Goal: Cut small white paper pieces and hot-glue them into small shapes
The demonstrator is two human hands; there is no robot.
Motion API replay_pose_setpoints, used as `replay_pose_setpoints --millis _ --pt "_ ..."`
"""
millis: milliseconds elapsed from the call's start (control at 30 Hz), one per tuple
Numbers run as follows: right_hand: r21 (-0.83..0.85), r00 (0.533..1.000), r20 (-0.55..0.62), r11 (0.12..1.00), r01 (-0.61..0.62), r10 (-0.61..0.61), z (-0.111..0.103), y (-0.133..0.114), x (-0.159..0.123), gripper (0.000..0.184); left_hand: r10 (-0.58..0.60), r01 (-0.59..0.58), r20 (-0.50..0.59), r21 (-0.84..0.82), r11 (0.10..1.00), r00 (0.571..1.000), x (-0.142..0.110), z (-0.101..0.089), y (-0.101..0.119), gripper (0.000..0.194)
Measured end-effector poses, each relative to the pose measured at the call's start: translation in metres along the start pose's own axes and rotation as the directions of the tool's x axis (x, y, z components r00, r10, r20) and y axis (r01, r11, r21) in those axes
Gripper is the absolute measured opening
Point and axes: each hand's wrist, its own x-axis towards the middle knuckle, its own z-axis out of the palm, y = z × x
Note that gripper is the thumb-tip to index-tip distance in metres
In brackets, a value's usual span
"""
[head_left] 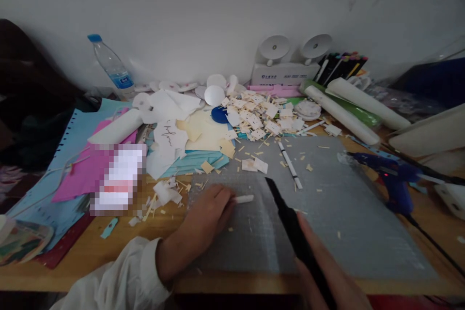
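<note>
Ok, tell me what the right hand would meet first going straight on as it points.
Its black knife would probably meet the white pieces on the gray mat first, though the knife's height is unclear.

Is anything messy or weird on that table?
Yes: little cream scraps are strewn untidily over the gray mat. Beyond the left hand, a scribbled white paper has ragged edges, as if torn.

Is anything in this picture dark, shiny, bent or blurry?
All in the head view: dim overall; a pale sheen streaks the grey mat; the bottle leans, probably from lens distortion; a bright patch at left is pixelated beyond reading; the right hand looks slightly soft-edged.
</note>
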Motion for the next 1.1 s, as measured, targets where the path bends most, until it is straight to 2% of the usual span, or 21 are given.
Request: replay_pose_setpoints --millis 100,300,433,700,933,1100 --pt "-0.012 0.994 0.046 0.995 0.104 -0.103 0.008 -0.004 0.004 0.062 -0.013 0.014 -0.025 0.049 0.999 1.0 -0.004 0.005 -0.001 0.021" --pt "-0.044 0.973 0.164 0.984 0.172 -0.163 0.013 -0.002 0.005 0.065 -0.009 0.013 -0.035 0.121 0.993 0.999 -0.003 0.014 0.004 0.02" --pt "-0.069 0.968 0.19 0.981 0.179 -0.163 0.013 0.0 0.003 0.065 -0.011 0.019 -0.055 0.135 0.991 0.998 -0.001 0.016 0.006 0.019" --pt "-0.041 0.972 0.17 0.985 0.17 -0.161 0.01 -0.002 0.003 0.066 0.015 -0.008 -0.054 0.123 0.992 0.998 0.002 0.017 0.004 0.014" --pt "-0.082 0.965 0.226 0.985 0.155 -0.133 0.015 -0.006 0.008 0.073 0.137 -0.118 -0.094 0.185 0.976 0.986 0.002 0.022 0.002 0.012" --pt "-0.079 0.961 0.233 0.981 0.175 -0.153 0.019 -0.008 0.014 0.077 0.097 -0.079 -0.103 0.166 0.983 0.99 0.002 0.021 0.003 0.013"
